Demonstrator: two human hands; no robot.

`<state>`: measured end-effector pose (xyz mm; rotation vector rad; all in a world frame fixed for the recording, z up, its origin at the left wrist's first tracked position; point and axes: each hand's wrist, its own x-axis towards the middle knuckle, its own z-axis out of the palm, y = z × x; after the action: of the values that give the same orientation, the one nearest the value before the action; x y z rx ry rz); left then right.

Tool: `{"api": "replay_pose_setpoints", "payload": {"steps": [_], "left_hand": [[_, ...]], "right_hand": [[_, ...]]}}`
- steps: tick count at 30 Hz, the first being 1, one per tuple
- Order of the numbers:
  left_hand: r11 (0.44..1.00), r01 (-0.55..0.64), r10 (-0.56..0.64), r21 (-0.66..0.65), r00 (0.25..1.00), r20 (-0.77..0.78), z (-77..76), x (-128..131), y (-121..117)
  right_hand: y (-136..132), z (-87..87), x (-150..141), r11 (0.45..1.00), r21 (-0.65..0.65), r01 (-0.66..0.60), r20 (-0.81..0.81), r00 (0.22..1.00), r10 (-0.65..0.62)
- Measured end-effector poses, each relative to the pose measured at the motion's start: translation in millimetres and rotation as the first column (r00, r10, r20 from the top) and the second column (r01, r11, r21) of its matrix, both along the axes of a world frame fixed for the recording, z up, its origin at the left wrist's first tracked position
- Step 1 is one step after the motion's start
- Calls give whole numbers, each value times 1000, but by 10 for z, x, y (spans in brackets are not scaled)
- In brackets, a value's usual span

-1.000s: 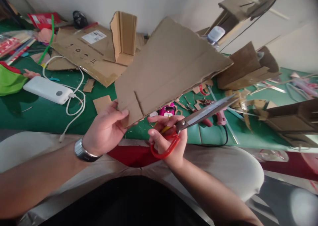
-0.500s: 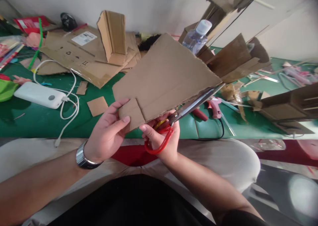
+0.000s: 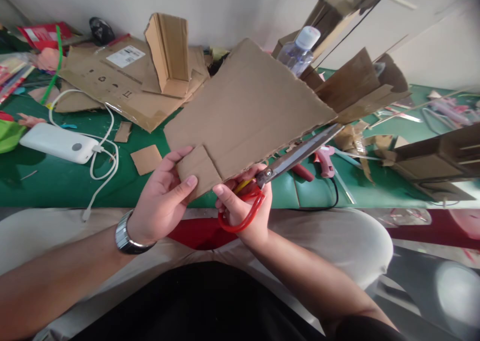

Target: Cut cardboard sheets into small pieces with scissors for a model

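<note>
My left hand [image 3: 163, 203], with a metal watch at its wrist, pinches a small cardboard square [image 3: 200, 172] flat against the lower left corner of a large cardboard sheet [image 3: 249, 106]. The thumb lies on top and the fingers go behind. Red-handled scissors [image 3: 290, 156] rest in my right hand [image 3: 243, 206], blades pointing up and right along the sheet's lower edge. The blades look closed. My right thumb tip is at the sheet's bottom edge by the square's corner; the other fingers are partly hidden behind sheet and handles.
On the green table [image 3: 75, 191] lie a white power bank [image 3: 58, 143] with a cable, a loose cardboard square [image 3: 146, 159] and flattened cardboard [image 3: 112, 81]. A plastic bottle [image 3: 298, 51], a pink glue gun [image 3: 325, 161] and cardboard structures [image 3: 438, 156] are to the right.
The small square has shifted and turned slightly on the large sheet. The sheet has tilted a little; both hands keep their hold, with the scissors nearly unmoved.
</note>
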<state>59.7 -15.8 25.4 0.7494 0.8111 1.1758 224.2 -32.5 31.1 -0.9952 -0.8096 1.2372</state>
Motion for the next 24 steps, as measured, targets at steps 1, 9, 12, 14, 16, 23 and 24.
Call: {"api": "replay_pose_setpoints", "payload": {"steps": [1, 9, 12, 14, 16, 23, 24], "left_hand": [[1000, 0, 0, 9, 1000, -7, -6, 1, 1], [998, -2, 4, 58, 999, -44, -19, 9, 11], [998, -6, 8, 55, 999, -51, -21, 7, 19], [999, -12, 15, 48, 999, -49, -22, 7, 22], [999, -24, 26, 43, 999, -46, -24, 9, 22], [999, -47, 48, 15, 998, -38, 0, -22, 76], [998, -56, 56, 9, 998, -27, 6, -38, 96]], "right_hand": [[4, 1, -1, 1000, -3, 0, -7, 1000, 0], [7, 3, -3, 999, -47, 5, -24, 1000, -6], [3, -5, 0, 999, -52, 1, -30, 1000, -3], [4, -12, 0, 999, -52, -1, -33, 999, -1], [6, -18, -2, 999, -45, -2, -38, 999, 1], [35, -44, 7, 997, -22, -78, -92, 993, 76], [37, -51, 17, 994, -23, -106, -95, 990, 103]]}}
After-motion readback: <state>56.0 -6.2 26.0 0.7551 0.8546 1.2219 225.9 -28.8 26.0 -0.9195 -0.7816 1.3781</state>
